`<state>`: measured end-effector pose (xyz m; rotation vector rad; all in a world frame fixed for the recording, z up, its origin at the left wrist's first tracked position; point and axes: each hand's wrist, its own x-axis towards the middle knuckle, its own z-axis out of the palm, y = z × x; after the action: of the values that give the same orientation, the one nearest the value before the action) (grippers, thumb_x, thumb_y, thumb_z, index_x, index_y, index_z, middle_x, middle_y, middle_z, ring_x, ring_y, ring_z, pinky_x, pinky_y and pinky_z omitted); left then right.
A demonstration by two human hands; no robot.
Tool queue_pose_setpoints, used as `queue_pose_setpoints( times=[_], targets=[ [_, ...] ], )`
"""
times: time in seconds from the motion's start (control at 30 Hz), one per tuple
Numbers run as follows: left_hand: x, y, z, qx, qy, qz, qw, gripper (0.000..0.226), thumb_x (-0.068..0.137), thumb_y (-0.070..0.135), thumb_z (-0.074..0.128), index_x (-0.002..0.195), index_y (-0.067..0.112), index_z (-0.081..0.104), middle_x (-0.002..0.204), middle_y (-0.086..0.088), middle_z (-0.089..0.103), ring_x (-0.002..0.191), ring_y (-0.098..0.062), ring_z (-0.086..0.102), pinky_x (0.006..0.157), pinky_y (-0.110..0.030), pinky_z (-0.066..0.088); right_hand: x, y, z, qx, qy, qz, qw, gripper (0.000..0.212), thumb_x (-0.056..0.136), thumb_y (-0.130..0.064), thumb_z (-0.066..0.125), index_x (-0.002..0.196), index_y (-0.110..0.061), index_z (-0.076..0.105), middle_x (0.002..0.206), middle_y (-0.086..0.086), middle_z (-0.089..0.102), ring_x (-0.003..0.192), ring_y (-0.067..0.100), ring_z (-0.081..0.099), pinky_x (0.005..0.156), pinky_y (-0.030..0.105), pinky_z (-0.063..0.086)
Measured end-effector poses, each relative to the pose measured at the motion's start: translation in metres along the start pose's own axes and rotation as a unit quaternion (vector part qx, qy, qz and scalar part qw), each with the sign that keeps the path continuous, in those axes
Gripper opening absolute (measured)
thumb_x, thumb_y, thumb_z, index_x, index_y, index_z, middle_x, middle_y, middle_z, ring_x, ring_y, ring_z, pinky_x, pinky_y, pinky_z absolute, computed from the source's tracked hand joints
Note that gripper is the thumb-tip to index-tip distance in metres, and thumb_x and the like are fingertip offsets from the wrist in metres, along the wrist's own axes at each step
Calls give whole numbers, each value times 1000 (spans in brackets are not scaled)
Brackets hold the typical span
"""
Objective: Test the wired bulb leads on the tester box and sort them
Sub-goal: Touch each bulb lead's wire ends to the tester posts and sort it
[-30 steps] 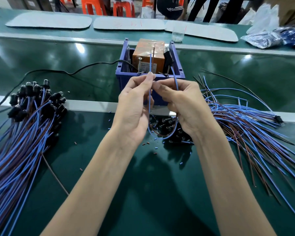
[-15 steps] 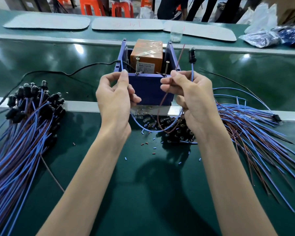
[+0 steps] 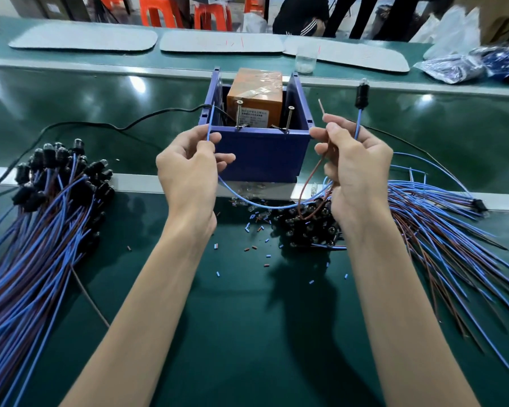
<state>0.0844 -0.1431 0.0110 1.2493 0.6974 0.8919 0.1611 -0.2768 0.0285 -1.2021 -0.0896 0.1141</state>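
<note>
A single bulb lead [image 3: 256, 204] hung in a slack loop between two bare hands, just in front of a blue tester box [image 3: 262, 154]. The left hand [image 3: 188, 171] pinched the blue wire end [image 3: 210, 121] between thumb and forefinger, with the tip standing upright above the fingers [image 3: 199, 146]. The right hand [image 3: 354, 168] pinched the brown wire end [image 3: 321, 108], also tip up. It also held the blue stem under the black bulb holder [image 3: 362, 94], which stood upright beyond that hand.

Two upright screws rose from the box's near rim. The left screw [image 3: 238, 114] stood just right of the left fingers. The right screw [image 3: 289, 118] stood just left of the right fingers. Each hand was nearer its own screw, so touching the contacts would likely mean tipping both wire ends inward.

Inside the box sat an orange taped block [image 3: 256, 92]. A black cable [image 3: 100, 124] ran into the box from far left of the left fingers.

Below the right hand lay a heap of bulb holders [image 3: 306, 227], their leads [image 3: 438, 230] fanning out to the right. Left of the left arm lay a bundled pile of leads [image 3: 41, 218]. Insulation snippets [image 3: 256, 228] dotted the green surface [image 3: 247, 333]. Beyond the box stood a clear cup [image 3: 305, 61], its contents unclear.
</note>
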Motion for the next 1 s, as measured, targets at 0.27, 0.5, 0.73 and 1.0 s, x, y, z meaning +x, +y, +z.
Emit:
queue_pose_setpoints(
  times=[0.27, 0.5, 0.73, 1.0],
  targets=[
    [0, -6, -3, 29, -45, 17, 998, 19, 96, 4, 52, 108, 15, 62, 72, 4, 72, 60, -15, 71, 60, -17, 52, 3, 3, -3, -28, -26, 16, 999, 19, 93, -2, 52, 93, -16, 65, 73, 0, 71, 48, 2, 47, 38, 12, 26],
    [2, -14, -2, 32, -41, -14, 999, 17, 96, 8, 55, 106, 8, 68, 79, 0, 71, 57, -11, 69, 63, -17, 54, 4, 7, -2, -56, -39, 25, 997, 16, 91, -2, 54, 94, -14, 65, 70, -3, 72, 48, 1, 47, 38, 12, 27],
    [3, -14, 2, -2, -52, -27, 998, 27, 94, -1, 51, 119, -1, 62, 88, 2, 69, 68, -5, 70, 69, -12, 51, 5, 7, -2, -74, -50, 45, 995, 18, 92, -2, 53, 95, -13, 67, 68, -5, 72, 44, 0, 47, 39, 10, 30],
    [3, -13, 2, -13, -78, -26, 997, 28, 97, -2, 47, 122, -2, 59, 92, -2, 68, 73, -7, 71, 74, -13, 52, 6, 9, -4, -98, -57, 54, 992, 23, 90, 0, 51, 102, -12, 67, 69, -2, 72, 45, 2, 49, 37, 12, 27]
  ],
)
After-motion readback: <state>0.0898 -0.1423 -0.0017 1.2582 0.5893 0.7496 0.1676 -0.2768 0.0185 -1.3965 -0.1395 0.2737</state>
